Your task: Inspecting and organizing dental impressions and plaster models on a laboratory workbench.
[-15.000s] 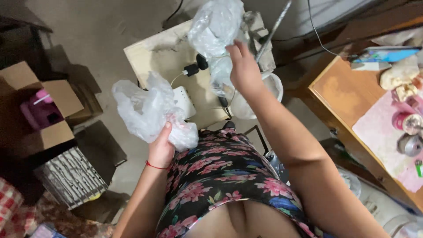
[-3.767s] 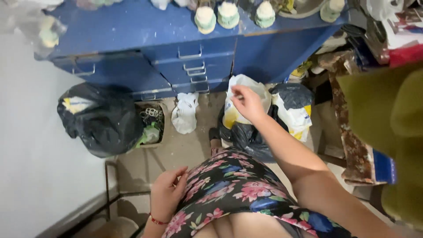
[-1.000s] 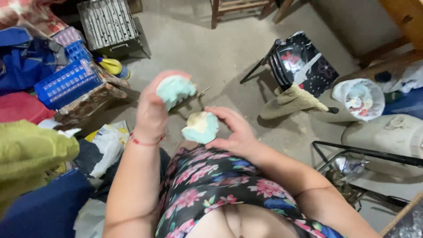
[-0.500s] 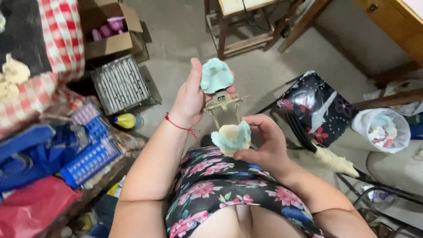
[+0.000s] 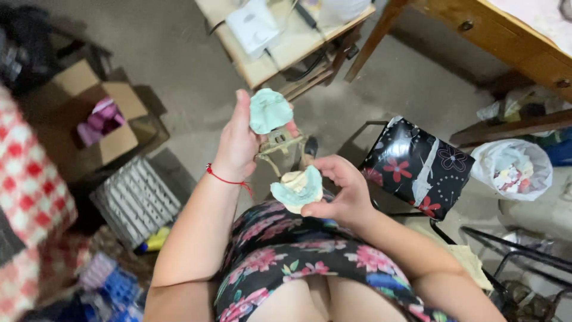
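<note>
My left hand (image 5: pixel 239 143) is raised in front of me and grips a pale green plaster dental cast (image 5: pixel 269 111) fixed to the upper arm of a small metal hinged frame (image 5: pixel 280 144). My right hand (image 5: pixel 341 192) sits lower and to the right, holding a second pale green cast (image 5: pixel 297 188) with cream teeth showing, on the frame's lower arm. A red thread bracelet (image 5: pixel 225 177) circles my left wrist. The two casts are swung apart, a short gap between them.
A small wooden table (image 5: pixel 280 42) with a white box and cables stands ahead. A wooden desk (image 5: pixel 506 42) is at the upper right. A black floral stool (image 5: pixel 418 167), a white bag (image 5: pixel 512 168), an open cardboard box (image 5: pixel 101 122) and a grey crate (image 5: pixel 136 200) lie around.
My view has swung round the room, from a blue cabinet to the wooden table. Both hands now hold the hinged casts, and the upper cast has lifted away from the lower one.
</note>
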